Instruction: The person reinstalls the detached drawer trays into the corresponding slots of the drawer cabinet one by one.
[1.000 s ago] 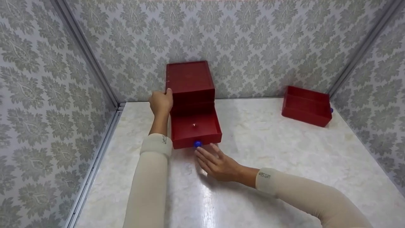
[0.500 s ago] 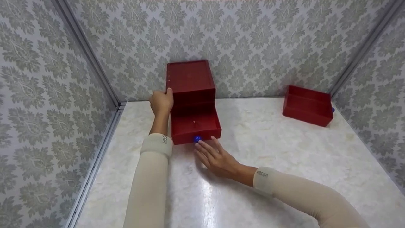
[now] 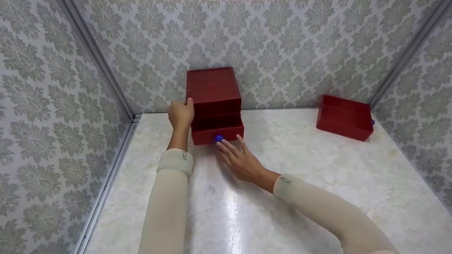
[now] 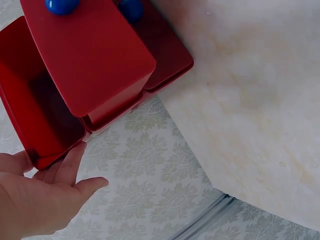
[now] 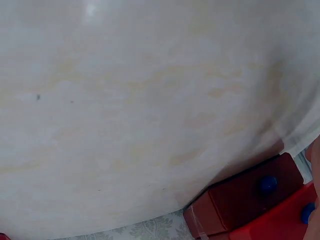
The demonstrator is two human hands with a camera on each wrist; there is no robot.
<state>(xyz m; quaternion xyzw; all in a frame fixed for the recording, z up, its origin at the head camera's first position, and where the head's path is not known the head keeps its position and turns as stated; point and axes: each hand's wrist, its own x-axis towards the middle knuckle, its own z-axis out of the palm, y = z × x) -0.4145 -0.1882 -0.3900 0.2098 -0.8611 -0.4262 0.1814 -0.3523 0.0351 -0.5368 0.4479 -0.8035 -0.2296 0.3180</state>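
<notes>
A red drawer cabinet (image 3: 213,84) stands against the back wall. My left hand (image 3: 180,112) grips its upper left side, thumb at the top front edge. The top compartment is an open slot, seen in the left wrist view beside my fingers (image 4: 70,165). Below it, a red drawer (image 3: 233,134) sticks partly out, its blue knob (image 3: 219,138) facing me. My right hand (image 3: 242,162) has its fingers extended, tips right at the knob and drawer front. In the left wrist view a lower drawer's blue knob (image 4: 131,10) shows beneath the protruding one.
A separate red drawer (image 3: 344,116) lies at the back right, close to the wall corner, its blue knob (image 3: 373,122) facing right. Patterned walls (image 3: 275,53) enclose the pale marbled table (image 3: 300,158) at the back and both sides.
The drawer has slid back into the cabinet by a good part of its length. My right hand has moved forward with it, fingers at the knob. The left hand has stayed in place.
</notes>
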